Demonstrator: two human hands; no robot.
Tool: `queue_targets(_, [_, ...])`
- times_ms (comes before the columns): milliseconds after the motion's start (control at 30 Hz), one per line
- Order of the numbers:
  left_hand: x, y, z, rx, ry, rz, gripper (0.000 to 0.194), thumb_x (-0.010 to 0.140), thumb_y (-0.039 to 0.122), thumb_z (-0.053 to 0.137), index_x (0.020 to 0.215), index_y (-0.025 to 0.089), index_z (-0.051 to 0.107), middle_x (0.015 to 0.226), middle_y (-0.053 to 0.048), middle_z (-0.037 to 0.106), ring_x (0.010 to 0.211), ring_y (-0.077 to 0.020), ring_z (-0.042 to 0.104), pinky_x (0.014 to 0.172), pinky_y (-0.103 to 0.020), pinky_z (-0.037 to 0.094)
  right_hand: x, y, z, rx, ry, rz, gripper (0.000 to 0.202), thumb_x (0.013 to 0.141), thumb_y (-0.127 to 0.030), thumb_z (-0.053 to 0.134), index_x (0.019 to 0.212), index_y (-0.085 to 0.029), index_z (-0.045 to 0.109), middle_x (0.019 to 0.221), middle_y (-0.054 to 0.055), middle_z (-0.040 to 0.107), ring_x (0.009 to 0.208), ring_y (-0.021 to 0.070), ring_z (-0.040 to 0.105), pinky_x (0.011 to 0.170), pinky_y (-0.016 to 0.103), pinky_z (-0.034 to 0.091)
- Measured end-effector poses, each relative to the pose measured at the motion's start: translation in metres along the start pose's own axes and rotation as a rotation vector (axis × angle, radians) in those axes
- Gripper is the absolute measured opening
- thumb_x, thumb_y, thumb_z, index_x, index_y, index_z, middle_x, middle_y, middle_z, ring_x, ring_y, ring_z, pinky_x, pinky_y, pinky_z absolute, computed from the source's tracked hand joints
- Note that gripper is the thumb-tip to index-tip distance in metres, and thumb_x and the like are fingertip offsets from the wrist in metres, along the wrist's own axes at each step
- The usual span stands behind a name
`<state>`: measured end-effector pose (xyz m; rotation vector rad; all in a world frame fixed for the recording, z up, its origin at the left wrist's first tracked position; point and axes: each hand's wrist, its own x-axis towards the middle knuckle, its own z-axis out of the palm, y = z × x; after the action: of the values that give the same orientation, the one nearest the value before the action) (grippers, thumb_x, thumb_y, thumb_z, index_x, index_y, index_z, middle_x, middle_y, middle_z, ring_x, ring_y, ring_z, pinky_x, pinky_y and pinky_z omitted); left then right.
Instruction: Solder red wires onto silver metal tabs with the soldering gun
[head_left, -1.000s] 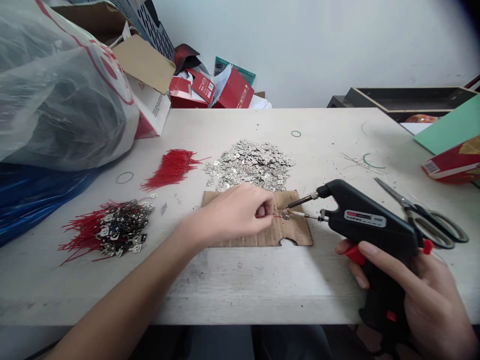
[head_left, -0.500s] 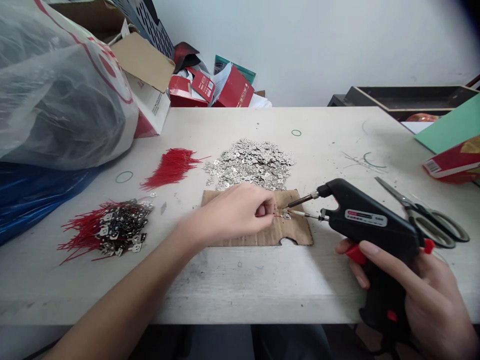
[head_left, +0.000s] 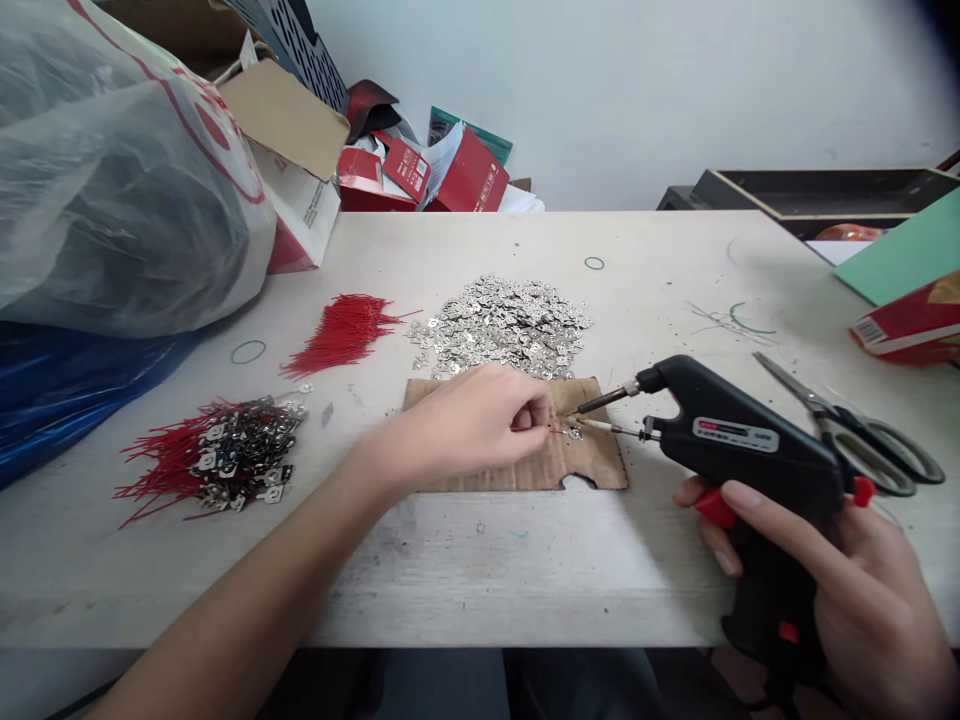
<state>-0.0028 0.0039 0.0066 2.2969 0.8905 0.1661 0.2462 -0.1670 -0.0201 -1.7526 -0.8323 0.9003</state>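
Note:
My left hand [head_left: 487, 425] is closed in a pinch over a piece of cardboard [head_left: 487, 478], holding a short red wire [head_left: 556, 430]. The wire's far end meets a small metal tab [head_left: 574, 434] on the cardboard. My right hand [head_left: 862, 590] grips a black soldering gun [head_left: 750, 440] with a red trigger, one finger at the trigger. The gun's tip and a thin feed tube come together just above the tab; the exact contact is too small to tell. Behind the cardboard lies a heap of loose metal tabs [head_left: 510, 325].
Red wires [head_left: 341, 335] lie at the left, with wired tabs [head_left: 240, 450] nearer the front. Scissors [head_left: 862, 430] rest beyond the gun. A plastic bag [head_left: 135, 200] and red boxes [head_left: 469, 175] stand at the back left; a black tray [head_left: 825, 190] is at the back right.
The soldering gun and my right hand appear shifted very slightly right along with the view. Both hands keep their hold.

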Motion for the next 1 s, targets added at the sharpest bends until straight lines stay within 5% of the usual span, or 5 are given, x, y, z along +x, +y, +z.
queue_targets(633, [0.000,0.000,-0.002,-0.005,-0.009,0.025,0.019,0.098,0.026,0.062,0.081,0.021,0.069,0.072,0.002,0.064,0.067,-0.0143,0.055,0.061,-0.033,0.035,0.012,0.020,-0.015,-0.017,-0.067,-0.080,0.036,0.089,-0.055,0.087,0.091,-0.020,0.089,0.059,0.008,0.063,0.051,0.0241,0.061,0.037,0.032,0.036])
queue_targets(1000, [-0.010,0.000,-0.024,-0.080,0.000,-0.011,0.016,0.097,0.027,0.065,0.086,0.021,0.075,0.074,0.001,0.070,0.065,-0.0135,0.058,0.060,-0.029,0.039,0.008,0.015,-0.010,0.054,-0.022,-0.050,0.035,0.090,-0.055,0.087,0.089,-0.020,0.087,0.058,0.008,0.062,0.049,0.0217,0.059,0.038,0.030,0.036])
